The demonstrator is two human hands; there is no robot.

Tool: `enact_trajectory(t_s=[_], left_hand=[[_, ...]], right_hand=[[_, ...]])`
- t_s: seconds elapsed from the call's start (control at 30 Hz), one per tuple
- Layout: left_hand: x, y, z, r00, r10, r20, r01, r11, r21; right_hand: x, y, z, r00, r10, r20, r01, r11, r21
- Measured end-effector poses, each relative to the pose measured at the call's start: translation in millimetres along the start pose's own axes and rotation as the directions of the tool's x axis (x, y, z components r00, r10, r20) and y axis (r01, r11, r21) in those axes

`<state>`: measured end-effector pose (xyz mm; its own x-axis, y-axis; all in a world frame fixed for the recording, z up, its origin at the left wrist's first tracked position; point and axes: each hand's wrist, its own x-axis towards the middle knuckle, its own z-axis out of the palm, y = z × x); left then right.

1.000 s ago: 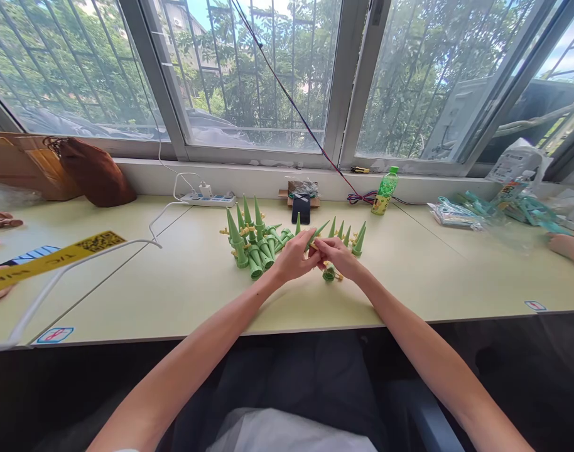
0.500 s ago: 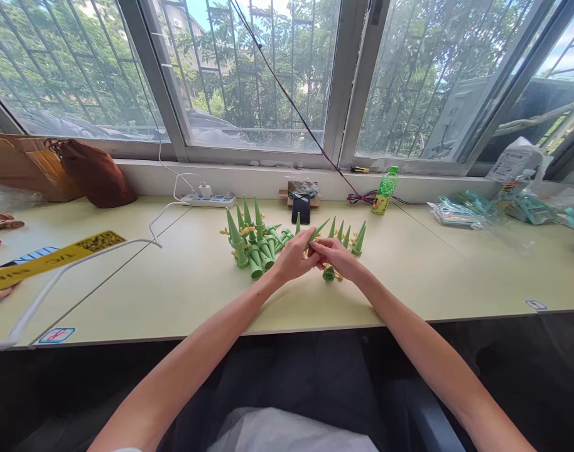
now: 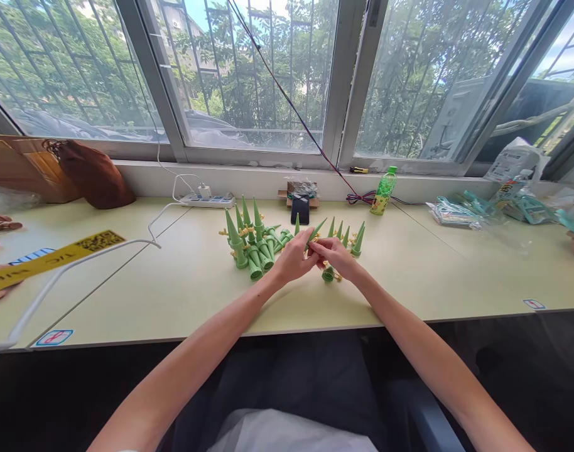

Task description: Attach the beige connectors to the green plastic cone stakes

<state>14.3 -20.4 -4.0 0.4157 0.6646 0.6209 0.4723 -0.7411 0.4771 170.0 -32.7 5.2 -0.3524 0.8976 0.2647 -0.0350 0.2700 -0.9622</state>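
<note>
My left hand (image 3: 292, 258) is closed around a green plant watering spike (image 3: 318, 230), whose tip points up and to the right. Against the same spike my right hand (image 3: 338, 255) pinches at its lower part; the fingers hide what exactly they grip there. To the left is a cluster of green watering spikes with yellow valves, some standing like the spike (image 3: 238, 245) and others lying on their sides. A small group of spikes (image 3: 358, 241) stands behind and right of my hands. Beneath my right hand one spike (image 3: 328, 275) lies with its round open end toward me.
On the table (image 3: 183, 295), a phone (image 3: 300, 209) leans against a small box behind the spikes. A green bottle (image 3: 384, 191) and power strip (image 3: 208, 199) stand at the back. Packaged items (image 3: 454, 212) lie right; a white cable crosses left. Other people's hands show at both sides.
My hands stay in nearly the same place; the right fingers have shifted slightly on the spike, covering a yellow bit seen earlier. A person's hand at the far right has drawn back.
</note>
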Motion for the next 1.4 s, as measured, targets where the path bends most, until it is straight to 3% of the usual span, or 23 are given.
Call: enact_trajectory(t_s=[0.2, 0.57, 0.77, 0.9, 1.13, 1.4], left_hand=[[1, -1, 2.3, 1.000, -0.002, -0.027, 0.002, 1.000, -0.012], [1, 0, 2.4, 0.999, -0.015, -0.033, 0.014, 1.000, -0.022], [2, 3, 1.1, 0.997, -0.068, -0.028, 0.066, 0.995, -0.070], [5, 3, -2.9, 0.991, -0.121, 0.051, 0.127, 0.981, -0.148], [5, 0, -6.2, 0.981, -0.141, 0.131, 0.170, 0.955, -0.243], [6, -2, -2.4, 0.990, -0.139, 0.003, 0.138, 0.983, -0.122]], right_hand=[[1, 3, -2, 0.998, 0.048, 0.036, -0.053, 0.986, 0.160], [2, 5, -2, 0.995, 0.084, 0.053, -0.096, 0.953, 0.288], [1, 2, -2, 0.997, 0.066, 0.048, -0.076, 0.967, 0.243], [-2, -4, -1, 0.996, 0.045, 0.073, -0.056, 0.985, 0.161], [-2, -5, -2, 0.992, 0.051, 0.116, -0.069, 0.985, 0.159], [0, 1, -4, 0.996, 0.045, 0.071, -0.054, 0.989, 0.137]])
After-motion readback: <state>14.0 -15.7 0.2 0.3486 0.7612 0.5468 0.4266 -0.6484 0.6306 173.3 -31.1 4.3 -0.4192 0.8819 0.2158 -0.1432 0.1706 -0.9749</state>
